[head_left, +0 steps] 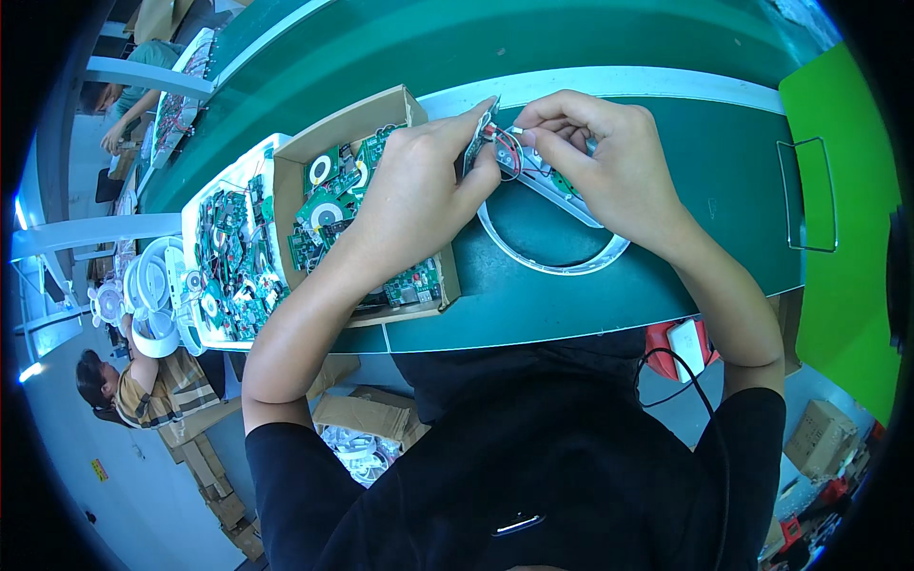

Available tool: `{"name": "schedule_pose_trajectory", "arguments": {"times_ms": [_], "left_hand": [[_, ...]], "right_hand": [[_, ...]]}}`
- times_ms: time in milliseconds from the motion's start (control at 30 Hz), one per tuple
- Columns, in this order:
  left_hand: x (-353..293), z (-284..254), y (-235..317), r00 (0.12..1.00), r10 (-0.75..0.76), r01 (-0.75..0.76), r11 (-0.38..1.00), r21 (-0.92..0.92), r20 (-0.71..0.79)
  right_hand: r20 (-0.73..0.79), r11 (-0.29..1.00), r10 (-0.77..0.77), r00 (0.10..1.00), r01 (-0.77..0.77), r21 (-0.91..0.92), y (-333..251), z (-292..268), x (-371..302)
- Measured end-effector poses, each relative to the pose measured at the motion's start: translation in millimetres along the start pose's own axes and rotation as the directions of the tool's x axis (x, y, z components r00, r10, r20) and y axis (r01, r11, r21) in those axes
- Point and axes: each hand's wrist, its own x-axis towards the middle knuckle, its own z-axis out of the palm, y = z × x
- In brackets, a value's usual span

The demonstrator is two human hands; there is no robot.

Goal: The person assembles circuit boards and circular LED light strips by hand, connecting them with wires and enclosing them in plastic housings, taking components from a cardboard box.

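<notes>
Both bare forearms rise from the lower edge and converge at the top centre. The left hand is curled, thumb and forefinger pinched together. The right hand faces it, fingertips bunched, wrist bent, nearly touching the left.

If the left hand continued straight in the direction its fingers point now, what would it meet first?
The left hand points up and right, toward the small circuit board with red and black wires that both hands pinch. Just past it are the right hand's fingers. Depth is unclear, but they look nearly touching.
</notes>
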Motion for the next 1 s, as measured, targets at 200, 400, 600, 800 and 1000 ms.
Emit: {"name": "schedule_pose_trajectory", "arguments": {"times_ms": [200,400,600,800,1000], "left_hand": [[0,0,0,0.999,-0.010,0.009,1.000,0.018,0.033],[0,5,-4,0.998,0.064,-0.065,0.998,0.025,0.022],[-2,9,-6,0.995,0.099,-0.099,0.994,0.036,0.021],[-7,14,-9,0.993,0.115,-0.115,0.990,0.076,0.007],[-10,17,-9,0.989,0.141,-0.145,0.978,0.148,0.040]], "right_hand": [[0.042,0.999,-0.001,0.999,0.004,-0.052,-10,-1,0],[0.073,0.999,-0.014,0.997,0.018,-0.050,-9,0,0],[0.085,0.997,-0.055,0.995,0.060,-0.050,-5,1,0],[0.095,0.997,-0.051,0.994,0.057,-0.059,-8,0,-1],[0.090,0.995,-0.066,0.994,0.073,-0.066,-8,1,-2]]}}
